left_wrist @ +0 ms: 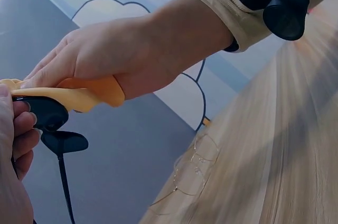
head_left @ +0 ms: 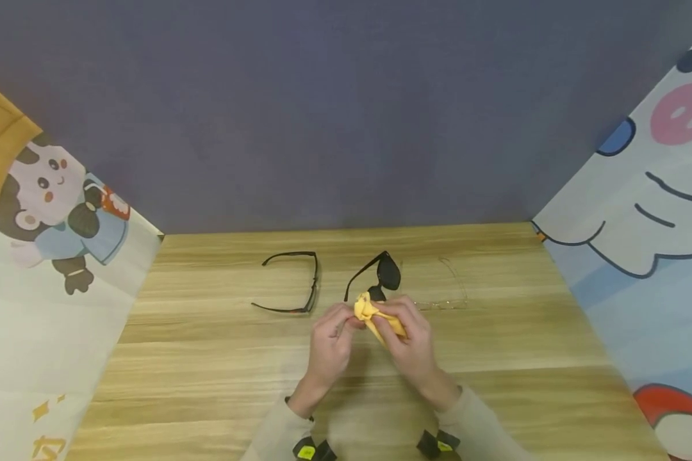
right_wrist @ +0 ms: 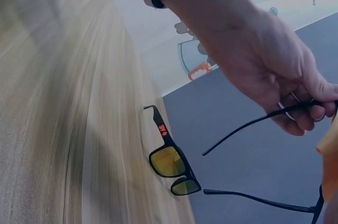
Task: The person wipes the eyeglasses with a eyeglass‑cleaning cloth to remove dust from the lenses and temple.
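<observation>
Right grip [head_left: 411, 336] on bunched cloth [head_left: 363, 307]

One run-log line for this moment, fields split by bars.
left hand: pinches black sunglasses | right hand: holds yellow cloth against them | table: yellow-lensed sunglasses, wire-rimmed glasses

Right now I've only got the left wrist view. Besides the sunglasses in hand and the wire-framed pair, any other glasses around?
Observer: Yes, a black-framed pair lies on the table, left of the sunglasses in the head view.
Operator: Folded or open?
Observer: Open. Both its side arms stretch out toward the person's left in the head view.
Operator: Clear lenses?
Observer: No, yellow-tinted; the right wrist view shows that.
</observation>
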`<state>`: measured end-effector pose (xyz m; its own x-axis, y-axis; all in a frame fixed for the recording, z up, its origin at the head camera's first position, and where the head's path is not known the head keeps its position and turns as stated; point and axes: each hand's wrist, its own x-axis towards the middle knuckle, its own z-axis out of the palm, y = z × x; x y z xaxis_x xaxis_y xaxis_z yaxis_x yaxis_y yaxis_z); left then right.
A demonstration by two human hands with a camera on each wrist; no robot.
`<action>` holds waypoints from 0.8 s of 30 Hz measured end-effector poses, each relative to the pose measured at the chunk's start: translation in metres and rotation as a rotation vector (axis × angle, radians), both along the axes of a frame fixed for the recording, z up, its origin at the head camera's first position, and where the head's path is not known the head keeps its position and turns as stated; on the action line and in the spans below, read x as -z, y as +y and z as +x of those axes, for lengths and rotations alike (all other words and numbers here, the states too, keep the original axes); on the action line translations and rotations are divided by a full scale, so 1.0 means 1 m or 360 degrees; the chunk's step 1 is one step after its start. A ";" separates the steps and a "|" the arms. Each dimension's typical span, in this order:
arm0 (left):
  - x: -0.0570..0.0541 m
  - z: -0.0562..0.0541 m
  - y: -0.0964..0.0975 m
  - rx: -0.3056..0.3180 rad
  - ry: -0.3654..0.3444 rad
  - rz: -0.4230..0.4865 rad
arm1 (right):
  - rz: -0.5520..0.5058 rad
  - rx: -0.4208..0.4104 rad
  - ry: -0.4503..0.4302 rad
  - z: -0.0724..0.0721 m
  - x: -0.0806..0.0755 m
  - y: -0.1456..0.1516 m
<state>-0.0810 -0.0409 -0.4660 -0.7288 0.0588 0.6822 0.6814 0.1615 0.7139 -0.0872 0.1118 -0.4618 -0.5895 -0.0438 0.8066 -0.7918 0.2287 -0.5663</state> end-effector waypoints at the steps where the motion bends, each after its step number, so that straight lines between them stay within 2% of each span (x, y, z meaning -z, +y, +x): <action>1: 0.000 0.000 0.000 0.0001 0.0002 0.0000 | -0.0009 -0.0008 0.0001 0.000 -0.001 0.000; 8: 0.001 0.000 0.000 0.0037 0.0030 0.0019 | -0.0021 0.0011 0.0001 -0.002 0.001 0.003; 15: -0.001 0.003 -0.001 0.0034 -0.0110 0.0030 | -0.0071 0.0060 -0.0151 -0.013 0.010 0.014; 18: -0.001 0.003 -0.001 0.0035 -0.0111 0.0038 | -0.0070 0.0089 -0.0217 -0.015 0.010 0.017; 24: 0.001 0.002 -0.002 0.0034 -0.0092 0.0072 | -0.0065 0.0121 -0.0172 -0.012 0.006 0.013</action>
<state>-0.0793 -0.0426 -0.4667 -0.7658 0.0447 0.6416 0.6419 0.1138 0.7583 -0.0996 0.1250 -0.4673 -0.6733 0.0355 0.7385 -0.7071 0.2608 -0.6573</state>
